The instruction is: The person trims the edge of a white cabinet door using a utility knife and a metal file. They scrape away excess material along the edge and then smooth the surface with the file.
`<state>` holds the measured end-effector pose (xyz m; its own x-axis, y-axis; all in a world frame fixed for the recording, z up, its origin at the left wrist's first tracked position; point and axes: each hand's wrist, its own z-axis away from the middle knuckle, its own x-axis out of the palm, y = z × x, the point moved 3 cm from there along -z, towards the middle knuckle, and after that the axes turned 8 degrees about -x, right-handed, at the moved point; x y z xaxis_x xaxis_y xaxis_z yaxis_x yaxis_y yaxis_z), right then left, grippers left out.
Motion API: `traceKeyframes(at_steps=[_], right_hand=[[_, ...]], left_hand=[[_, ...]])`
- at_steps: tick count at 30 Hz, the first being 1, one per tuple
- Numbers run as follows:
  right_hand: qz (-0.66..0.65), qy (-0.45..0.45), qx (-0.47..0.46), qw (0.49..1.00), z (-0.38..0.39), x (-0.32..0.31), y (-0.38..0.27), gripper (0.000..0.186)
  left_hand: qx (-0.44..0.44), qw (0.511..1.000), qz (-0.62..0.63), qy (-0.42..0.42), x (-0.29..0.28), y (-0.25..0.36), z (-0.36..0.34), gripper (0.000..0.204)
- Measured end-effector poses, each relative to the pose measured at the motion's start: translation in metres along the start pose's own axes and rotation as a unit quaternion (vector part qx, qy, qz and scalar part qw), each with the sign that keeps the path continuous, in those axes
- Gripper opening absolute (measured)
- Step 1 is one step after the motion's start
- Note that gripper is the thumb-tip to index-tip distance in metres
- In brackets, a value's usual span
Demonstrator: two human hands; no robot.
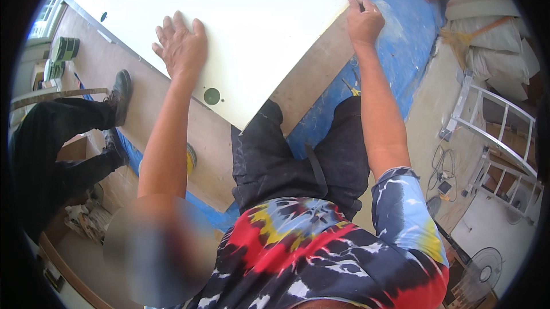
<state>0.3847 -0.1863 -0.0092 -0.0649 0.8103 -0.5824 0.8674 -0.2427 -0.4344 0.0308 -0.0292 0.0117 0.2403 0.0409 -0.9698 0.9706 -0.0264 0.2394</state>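
Note:
A large white panel (255, 28) with dark round holes lies over a light brown board (312, 85). My left hand (180, 48) rests palm down on the panel, fingers spread, near its left side. My right hand (365, 22) has its fingers closed on the panel's right edge near the far corner. The panel's near corner sits above my thighs. A tool with yellow handles (353, 89) lies on the blue sheet (404, 37) beside my right knee, partly hidden.
At left are a person's dark-trousered legs and boots (63, 131), and stacked green cans (66, 48). At right are white sacks (487, 48), a metal ladder-like frame (498, 126), coiled cables (444, 171) and a fan (481, 272).

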Motion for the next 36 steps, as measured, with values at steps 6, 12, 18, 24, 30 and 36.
traceKeyframes(at_steps=[6,12,18,24,30,36], right_hand=[[-0.003,-0.091,0.022,0.996,0.069,-0.021,-0.087,0.013],[-0.159,-0.119,0.016,0.980,0.139,-0.055,-0.174,0.007],[0.056,-0.101,0.017,0.993,0.022,-0.010,-0.040,0.013],[0.029,-0.092,0.027,0.995,0.035,-0.014,-0.051,0.013],[-0.157,-0.152,0.033,0.975,0.146,-0.062,-0.189,0.008],[-0.013,-0.094,-0.007,0.995,0.050,-0.018,-0.073,0.015]], left_hand=[[0.001,1.000,0.007,0.006,-0.002,-0.006,0.003,0.068],[0.003,1.000,0.016,0.003,-0.006,-0.005,0.003,0.067],[0.013,1.000,0.025,0.013,-0.002,-0.002,0.001,0.068],[0.011,1.000,0.026,0.013,0.001,-0.002,0.000,0.069],[0.012,0.999,0.028,0.014,-0.001,-0.007,0.002,0.068],[0.014,0.999,0.027,0.017,-0.002,-0.007,0.001,0.067]])
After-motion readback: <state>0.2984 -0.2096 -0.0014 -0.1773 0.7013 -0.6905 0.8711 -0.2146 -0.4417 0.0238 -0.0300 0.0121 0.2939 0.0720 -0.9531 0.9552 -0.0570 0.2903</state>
